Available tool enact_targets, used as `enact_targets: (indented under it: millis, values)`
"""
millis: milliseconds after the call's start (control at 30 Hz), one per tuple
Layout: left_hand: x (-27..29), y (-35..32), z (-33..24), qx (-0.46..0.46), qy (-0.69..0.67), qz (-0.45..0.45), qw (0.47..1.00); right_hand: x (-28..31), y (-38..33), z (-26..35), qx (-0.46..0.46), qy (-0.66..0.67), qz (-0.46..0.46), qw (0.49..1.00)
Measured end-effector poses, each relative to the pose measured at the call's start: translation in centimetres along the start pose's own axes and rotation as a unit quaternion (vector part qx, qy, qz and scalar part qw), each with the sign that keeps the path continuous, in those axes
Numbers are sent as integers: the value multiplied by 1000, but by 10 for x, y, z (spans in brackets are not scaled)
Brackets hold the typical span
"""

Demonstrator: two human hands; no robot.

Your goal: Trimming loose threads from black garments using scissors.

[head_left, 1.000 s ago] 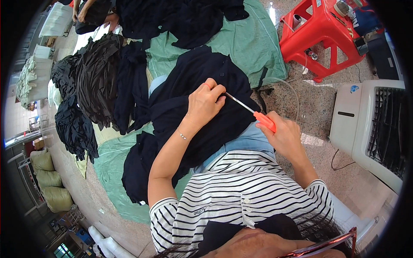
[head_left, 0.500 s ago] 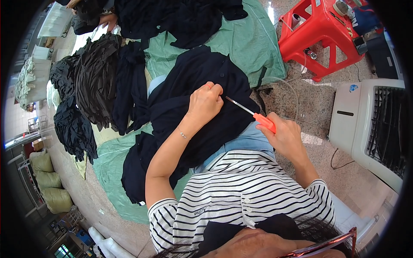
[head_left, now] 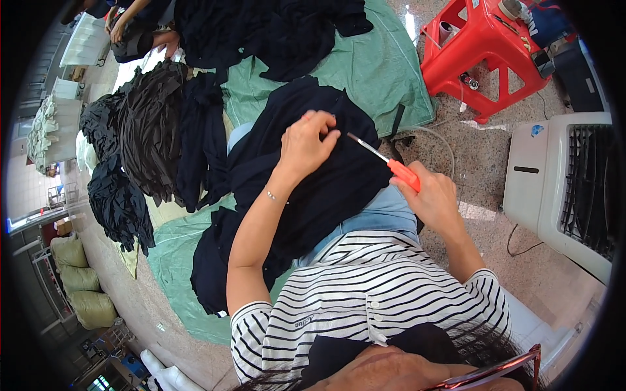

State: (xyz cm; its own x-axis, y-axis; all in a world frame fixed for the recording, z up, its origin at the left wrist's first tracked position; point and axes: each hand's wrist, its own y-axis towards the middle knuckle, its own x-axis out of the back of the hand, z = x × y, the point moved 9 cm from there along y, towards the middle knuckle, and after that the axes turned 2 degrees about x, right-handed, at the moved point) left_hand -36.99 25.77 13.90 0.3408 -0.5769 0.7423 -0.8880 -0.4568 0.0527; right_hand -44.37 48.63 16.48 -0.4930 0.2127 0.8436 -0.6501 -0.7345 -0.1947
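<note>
Right hand (head_left: 433, 199) is gripping the tool (head_left: 404, 176) by its handle, leaving the tip free; half-curled left hand (head_left: 305, 144), hold unclear, is overlying the garment (head_left: 319, 189) toward its far edge.

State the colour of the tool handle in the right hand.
Tool handle: orange-red, clearest in head view.

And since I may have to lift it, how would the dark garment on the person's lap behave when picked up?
The dark garment would probably hang floppy, since it drapes in soft folds over the blue jeans. It seems unlikely to roll, as it lies loosely spread rather than bundled.
</note>
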Motion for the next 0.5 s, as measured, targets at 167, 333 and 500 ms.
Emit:
enact_targets:
  millis: [167, 333, 500]
  values:
    - [-20, 29, 11, -30, 67, 56, 996, 4, 15, 3, 8, -15, -15, 1000]
    - [-32, 36, 27, 12, 48, 106, 993, 2, 21, 7, 33, -4, -17, 999]
    - [-33, 34, 25, 2, 55, 97, 994, -3, 25, 10, 36, -8, 7, 999]
